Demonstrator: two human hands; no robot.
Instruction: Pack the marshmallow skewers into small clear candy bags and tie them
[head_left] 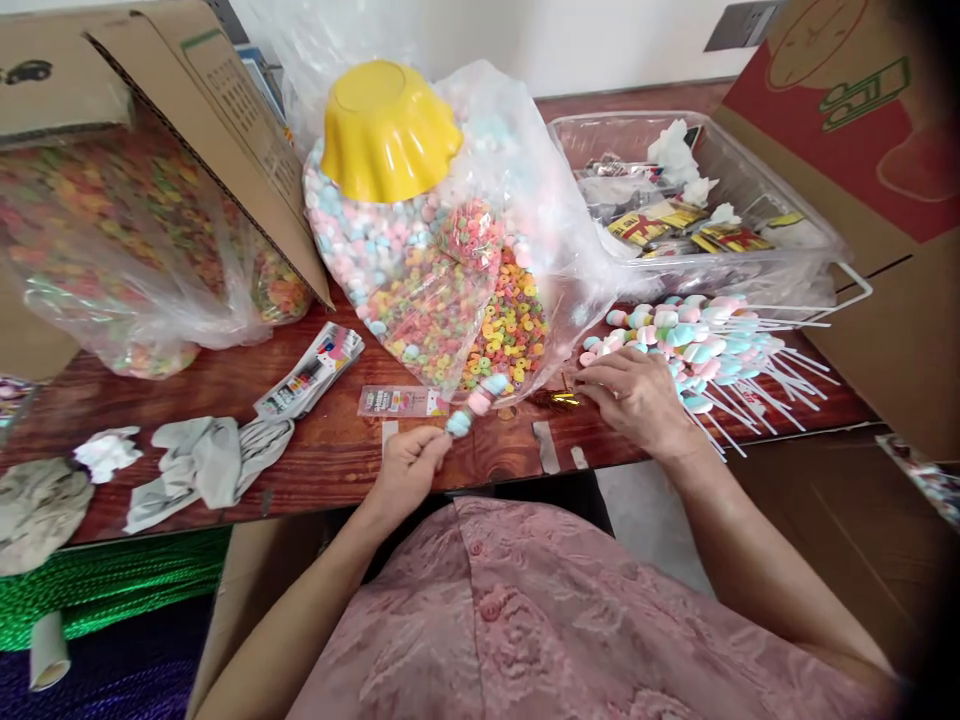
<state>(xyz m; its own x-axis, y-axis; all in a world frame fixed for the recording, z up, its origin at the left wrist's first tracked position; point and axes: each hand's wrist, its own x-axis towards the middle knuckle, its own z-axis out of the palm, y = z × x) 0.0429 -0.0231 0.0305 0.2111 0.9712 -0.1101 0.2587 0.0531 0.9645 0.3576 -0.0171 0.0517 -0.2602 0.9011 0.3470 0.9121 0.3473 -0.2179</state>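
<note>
The left hand (409,470) pinches the lower end of a marshmallow skewer (476,405) above the table (330,450) edge (its tip points at a clear bag (450,290) of sweets, topped by a yellow bowl (386,125)). The right hand (637,395) lies flat, grip loosely spread, holding nothing, between gold ties (559,399) and a pile (709,340) of skewers.

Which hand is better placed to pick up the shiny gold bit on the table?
Right, probably. The right hand lies open and empty on the table, next to the gold bit, while the left hand is closed around the marshmallow stick.
</note>
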